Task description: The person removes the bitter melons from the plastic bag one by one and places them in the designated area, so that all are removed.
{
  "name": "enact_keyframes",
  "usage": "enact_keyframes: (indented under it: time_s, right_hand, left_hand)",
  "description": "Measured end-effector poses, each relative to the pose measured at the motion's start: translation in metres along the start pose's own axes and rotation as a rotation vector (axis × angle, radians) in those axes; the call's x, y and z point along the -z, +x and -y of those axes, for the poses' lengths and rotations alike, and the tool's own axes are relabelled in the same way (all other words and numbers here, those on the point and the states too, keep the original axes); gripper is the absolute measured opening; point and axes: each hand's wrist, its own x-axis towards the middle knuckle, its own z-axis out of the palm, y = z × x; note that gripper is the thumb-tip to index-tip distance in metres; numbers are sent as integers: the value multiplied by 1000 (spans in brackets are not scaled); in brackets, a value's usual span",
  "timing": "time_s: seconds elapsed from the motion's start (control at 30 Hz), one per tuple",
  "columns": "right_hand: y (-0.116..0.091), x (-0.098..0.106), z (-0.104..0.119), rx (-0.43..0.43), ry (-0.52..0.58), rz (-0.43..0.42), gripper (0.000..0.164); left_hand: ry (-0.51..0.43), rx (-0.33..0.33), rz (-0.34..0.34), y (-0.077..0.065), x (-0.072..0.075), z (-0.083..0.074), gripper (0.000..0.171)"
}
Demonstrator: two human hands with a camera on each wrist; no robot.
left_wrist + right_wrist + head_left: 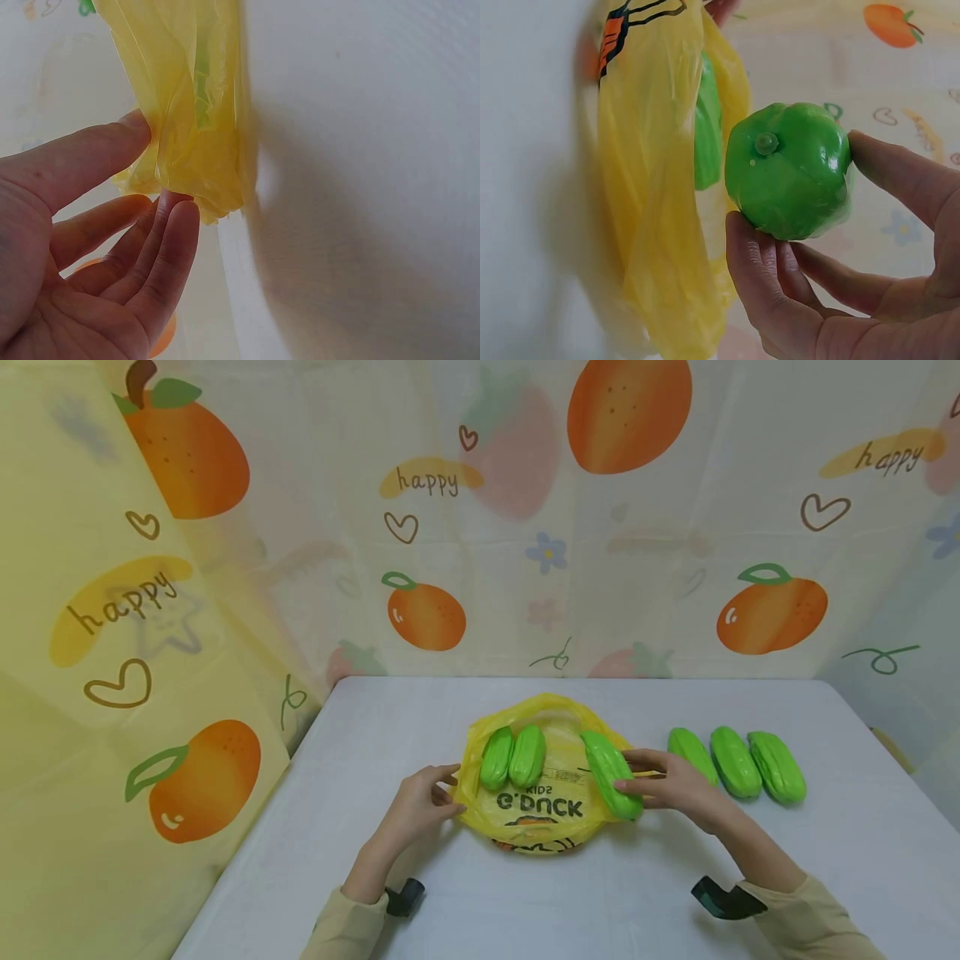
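Pinched a glossy, lumpy cucumber (606, 768) between thumb and fingers of the right hand (675, 787), over the right edge of a yellow bag (558, 743). Touched the thin, creased plastic with the left hand (420, 797), thumb and fingers parted, one fingertip hidden behind film. Saw two cucumbers inside (528, 757), blurred through plastic from the left wrist; three more (735, 762) on the white table (862, 835), the leftmost partly covered by the right hand.

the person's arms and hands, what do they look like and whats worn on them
The left hand and right hand are bare, with no gloves or rings showing. The left sleeve and right sleeve are plain beige, ending short of the wrists. A small black attachment juts out near each sleeve's end.
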Motion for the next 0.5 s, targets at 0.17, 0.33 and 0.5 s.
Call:
enact_keyframes:
  time_s: [0.17, 0.33, 0.5]
  right_hand:
    - [-4, 6, -4, -17, 0, 24, 78]
    - [-7, 12, -7, -35, 8, 47, 78]
    - [-11, 16, -9, -43, 22, 63, 77]
  left_hand:
    - [-2, 1, 5, 0, 0, 0, 59]
    - [-5, 1, 8, 0, 0, 0, 60]
    - [-11, 3, 6, 0, 0, -1, 60]
